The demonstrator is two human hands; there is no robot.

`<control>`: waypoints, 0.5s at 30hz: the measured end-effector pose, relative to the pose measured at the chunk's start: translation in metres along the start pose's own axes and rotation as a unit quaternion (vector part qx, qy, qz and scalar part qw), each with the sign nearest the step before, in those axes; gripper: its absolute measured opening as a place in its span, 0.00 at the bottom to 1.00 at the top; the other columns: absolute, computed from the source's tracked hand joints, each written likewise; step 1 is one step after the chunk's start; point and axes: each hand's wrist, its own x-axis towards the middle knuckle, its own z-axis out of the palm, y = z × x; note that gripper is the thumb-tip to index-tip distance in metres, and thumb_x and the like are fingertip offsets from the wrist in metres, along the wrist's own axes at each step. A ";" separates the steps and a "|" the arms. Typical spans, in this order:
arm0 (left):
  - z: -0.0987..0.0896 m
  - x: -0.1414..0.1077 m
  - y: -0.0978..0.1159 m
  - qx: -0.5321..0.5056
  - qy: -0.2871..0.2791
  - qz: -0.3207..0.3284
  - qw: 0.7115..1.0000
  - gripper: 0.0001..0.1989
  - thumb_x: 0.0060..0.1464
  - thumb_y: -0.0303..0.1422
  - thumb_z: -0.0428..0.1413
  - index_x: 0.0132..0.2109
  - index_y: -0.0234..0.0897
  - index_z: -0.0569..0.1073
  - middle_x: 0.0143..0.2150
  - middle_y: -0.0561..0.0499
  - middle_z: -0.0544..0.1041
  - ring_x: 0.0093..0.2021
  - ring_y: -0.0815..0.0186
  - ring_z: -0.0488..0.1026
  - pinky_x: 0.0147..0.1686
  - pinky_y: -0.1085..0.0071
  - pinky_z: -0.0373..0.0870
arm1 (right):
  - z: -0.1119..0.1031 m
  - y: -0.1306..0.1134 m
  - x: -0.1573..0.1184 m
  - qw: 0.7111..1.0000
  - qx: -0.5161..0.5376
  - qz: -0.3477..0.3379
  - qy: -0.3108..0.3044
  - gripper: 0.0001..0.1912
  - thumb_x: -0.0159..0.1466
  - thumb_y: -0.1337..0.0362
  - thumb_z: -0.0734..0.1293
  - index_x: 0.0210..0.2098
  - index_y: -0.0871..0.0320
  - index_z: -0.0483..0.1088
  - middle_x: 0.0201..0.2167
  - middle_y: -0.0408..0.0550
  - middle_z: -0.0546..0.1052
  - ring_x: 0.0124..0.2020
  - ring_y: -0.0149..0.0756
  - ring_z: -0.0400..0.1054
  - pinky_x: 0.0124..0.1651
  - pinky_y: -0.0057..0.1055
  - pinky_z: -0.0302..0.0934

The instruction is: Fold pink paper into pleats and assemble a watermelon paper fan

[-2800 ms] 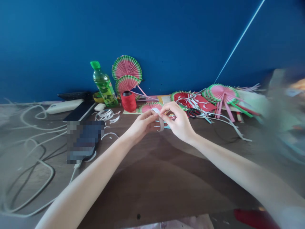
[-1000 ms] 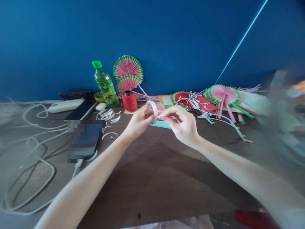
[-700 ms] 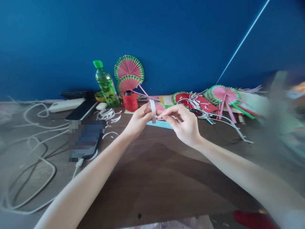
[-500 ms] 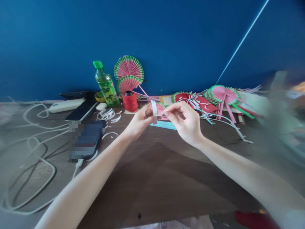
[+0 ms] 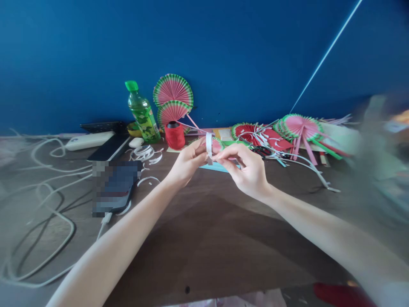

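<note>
A narrow white roll of tape (image 5: 208, 144) stands on edge above the table, with the fingers of my left hand (image 5: 189, 161) closed around its left side. My right hand (image 5: 244, 167) is at the roll's lower right edge, thumb and forefinger pinched together. What lies between those fingertips is too small to make out. Behind the hands are a pink and green paper fan (image 5: 217, 145) and a light blue strip (image 5: 220, 167), both partly covered by the fingers.
Left of my hands stand a red thread spool (image 5: 175, 135), a green bottle (image 5: 142, 115) and round watermelon fans (image 5: 173, 91). A phone (image 5: 119, 187), white cables (image 5: 68, 221) and curled white scraps (image 5: 145, 152) lie nearby. More fans (image 5: 302, 128) and scissors (image 5: 262, 150) are at right.
My right hand has dropped slightly and moved a little left, against the tape roll. The roll has turned and shifted slightly right. The scissors behind now show.
</note>
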 end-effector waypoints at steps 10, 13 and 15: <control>0.003 0.000 0.004 -0.017 0.100 -0.032 0.994 0.20 0.44 0.26 0.55 0.48 0.31 0.68 0.41 0.44 0.76 0.39 0.64 0.74 0.39 0.68 0.68 | 0.002 0.000 -0.003 0.995 -0.061 -0.083 -0.018 0.03 0.61 0.69 0.63 0.32 0.54 0.66 0.27 0.42 0.75 0.32 0.30 0.70 0.35 0.29 0.65; 0.001 0.000 0.005 -0.024 0.129 -0.035 0.991 0.17 0.46 0.26 0.54 0.46 0.31 0.69 0.41 0.44 0.76 0.39 0.64 0.74 0.40 0.66 0.68 | 0.002 -0.002 -0.003 0.994 -0.056 -0.087 -0.025 0.04 0.61 0.69 0.63 0.32 0.54 0.66 0.28 0.42 0.75 0.33 0.31 0.71 0.37 0.30 0.65; 0.000 0.000 0.004 -0.030 0.120 -0.041 0.991 0.16 0.47 0.27 0.54 0.46 0.31 0.69 0.40 0.45 0.76 0.39 0.64 0.73 0.40 0.66 0.68 | 0.002 -0.003 -0.003 0.997 -0.039 -0.060 -0.025 0.03 0.61 0.68 0.63 0.32 0.54 0.66 0.29 0.42 0.75 0.33 0.31 0.71 0.37 0.30 0.66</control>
